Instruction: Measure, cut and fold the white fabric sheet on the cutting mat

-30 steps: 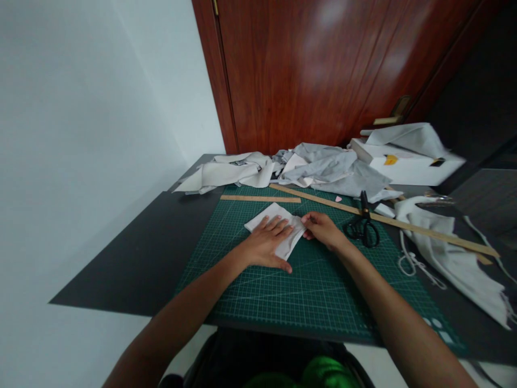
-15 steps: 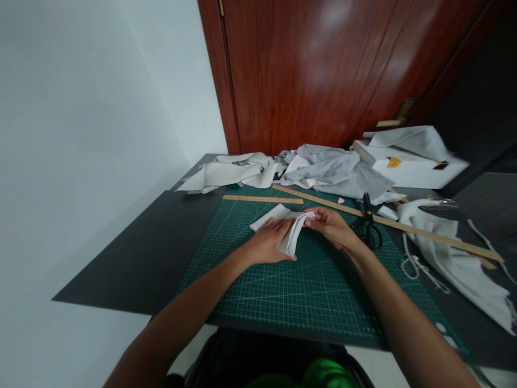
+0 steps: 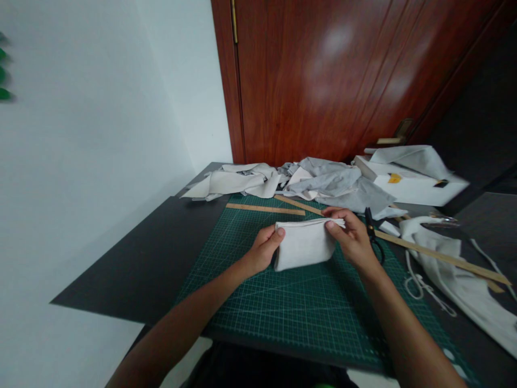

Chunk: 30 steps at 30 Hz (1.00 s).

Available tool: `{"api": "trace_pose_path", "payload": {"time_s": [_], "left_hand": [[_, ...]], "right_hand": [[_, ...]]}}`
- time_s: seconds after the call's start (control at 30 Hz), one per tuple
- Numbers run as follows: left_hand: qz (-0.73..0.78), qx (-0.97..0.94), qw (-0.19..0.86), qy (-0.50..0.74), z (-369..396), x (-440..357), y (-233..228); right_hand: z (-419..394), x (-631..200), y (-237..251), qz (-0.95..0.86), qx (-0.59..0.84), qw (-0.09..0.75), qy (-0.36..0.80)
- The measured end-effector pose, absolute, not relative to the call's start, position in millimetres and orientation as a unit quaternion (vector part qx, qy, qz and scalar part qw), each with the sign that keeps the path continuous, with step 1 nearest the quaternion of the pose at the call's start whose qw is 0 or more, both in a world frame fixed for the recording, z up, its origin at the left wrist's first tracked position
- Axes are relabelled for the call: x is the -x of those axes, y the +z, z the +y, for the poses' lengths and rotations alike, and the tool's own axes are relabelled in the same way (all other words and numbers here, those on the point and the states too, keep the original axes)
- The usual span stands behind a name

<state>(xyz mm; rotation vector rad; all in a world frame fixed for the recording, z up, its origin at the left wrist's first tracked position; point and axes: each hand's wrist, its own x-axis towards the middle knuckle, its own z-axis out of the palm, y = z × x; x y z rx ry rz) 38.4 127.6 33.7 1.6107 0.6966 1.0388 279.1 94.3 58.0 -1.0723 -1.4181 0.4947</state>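
Between my two hands is a white fabric pouch [image 3: 306, 245], flat and roughly rectangular, its layered edge facing up. My left hand [image 3: 264, 248] pinches its left side, thumb on the near face near the top corner. My right hand [image 3: 350, 237] grips the upper right corner, thumb in front and fingers behind. The pouch is held over a green cutting mat [image 3: 266, 302] with a printed grid. Just right of my right hand lie black scissors [image 3: 369, 226], partly covered by that hand.
A short wooden ruler [image 3: 265, 209] and a long one [image 3: 440, 256] lie beyond and to the right. Grey and white cloth pieces [image 3: 327, 180] are heaped at the back beside a white box [image 3: 407, 180]. Cloth with a white cord [image 3: 424, 288] lies at right.
The pouch, earlier folded open and tilted in my hands, is now turned with its broad face toward me. My left hand has shifted from across it to its left edge.
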Motion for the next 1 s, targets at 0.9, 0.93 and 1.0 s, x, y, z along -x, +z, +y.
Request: {"api": "trace_pose_path", "payload": {"time_s": [0.9,0.93,1.0], "left_hand": [[0.465,-0.783,0.38,0.163,162,-28,22],[0.466,-0.768,0.413,0.147,164,-26,22],[0.463,-0.746,0.467,0.103,164,-23,23]], "right_hand": [[120,-246,-7,-0.788,0.469,0.357,0.177],[120,-248,-6,-0.794,0.459,0.348,0.194],[119,-252,-4,-0.797,0.448,0.331,0.236]]}}
